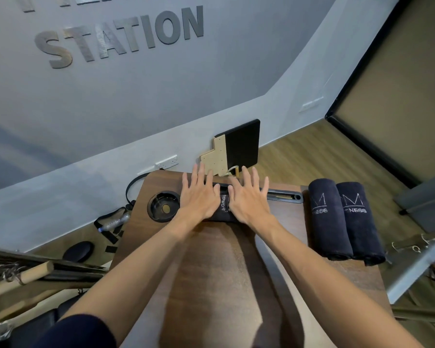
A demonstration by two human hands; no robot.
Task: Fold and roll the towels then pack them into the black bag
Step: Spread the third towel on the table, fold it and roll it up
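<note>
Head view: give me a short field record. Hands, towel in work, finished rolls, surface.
left hand: flat, fingers straight, pressing on the towel being rolled
right hand: flat, fingers straight, pressing on the same towel
towel in work: dark, mostly hidden under both hands, white lettering showing between them
finished rolls: two dark rolled towels side by side at the table's right, logos up
surface: brown wooden table
black bag: not identifiable in this view
</note>
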